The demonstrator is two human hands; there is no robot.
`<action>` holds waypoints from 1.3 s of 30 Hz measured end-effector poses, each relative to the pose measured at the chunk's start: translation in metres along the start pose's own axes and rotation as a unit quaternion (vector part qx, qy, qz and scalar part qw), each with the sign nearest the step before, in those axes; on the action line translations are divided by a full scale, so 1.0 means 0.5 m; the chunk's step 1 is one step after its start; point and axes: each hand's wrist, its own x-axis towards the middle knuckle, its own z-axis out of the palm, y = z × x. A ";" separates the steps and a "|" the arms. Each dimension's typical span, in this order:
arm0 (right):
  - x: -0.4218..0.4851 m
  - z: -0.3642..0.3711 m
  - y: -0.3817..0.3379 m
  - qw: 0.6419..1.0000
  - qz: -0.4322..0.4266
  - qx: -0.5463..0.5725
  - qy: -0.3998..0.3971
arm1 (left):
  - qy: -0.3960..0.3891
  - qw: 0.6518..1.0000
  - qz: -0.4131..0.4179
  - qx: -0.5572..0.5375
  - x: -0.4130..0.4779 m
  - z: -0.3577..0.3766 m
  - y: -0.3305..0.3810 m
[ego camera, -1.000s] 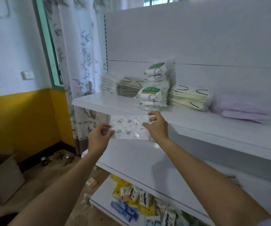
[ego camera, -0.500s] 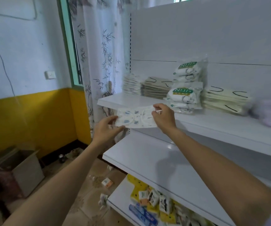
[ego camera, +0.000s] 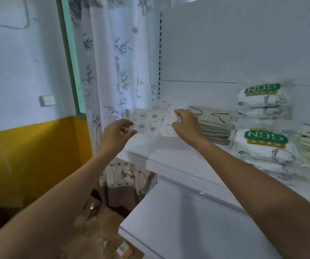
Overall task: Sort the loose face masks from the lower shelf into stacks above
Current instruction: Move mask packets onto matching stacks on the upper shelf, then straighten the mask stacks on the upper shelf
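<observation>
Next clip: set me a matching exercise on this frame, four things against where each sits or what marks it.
Things:
1. patterned mask packet
2. grey mask stack
3. N95 packs
4. wall switch

Descriptions:
A. green labels, stacked one above another
B. pinched between the left hand and the right hand
C. on the wall, left of the curtain
D. on the upper shelf just behind the right hand, black ear loops on top

Pairs: 1-B, 2-D, 3-A, 4-C
</observation>
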 end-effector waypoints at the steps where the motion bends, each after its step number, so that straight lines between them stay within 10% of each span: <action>1: 0.022 0.012 0.012 1.000 0.005 -0.006 0.003 | 0.006 1.000 -0.002 -0.005 0.026 0.015 -0.015; 14: 0.300 0.080 0.119 0.976 0.052 -0.200 0.065 | -0.027 0.990 0.078 -0.115 0.397 0.233 -0.136; 25: 0.414 0.129 0.202 0.860 0.099 -0.500 0.024 | -0.114 0.970 0.213 0.006 0.567 0.337 -0.197; 32: 0.381 0.120 0.153 0.911 0.039 -0.376 0.164 | -0.106 0.973 0.199 -0.056 0.547 0.294 -0.201; 39: 0.240 0.054 0.094 0.917 0.059 -0.373 0.128 | -0.089 0.960 0.256 -0.077 0.432 0.236 -0.138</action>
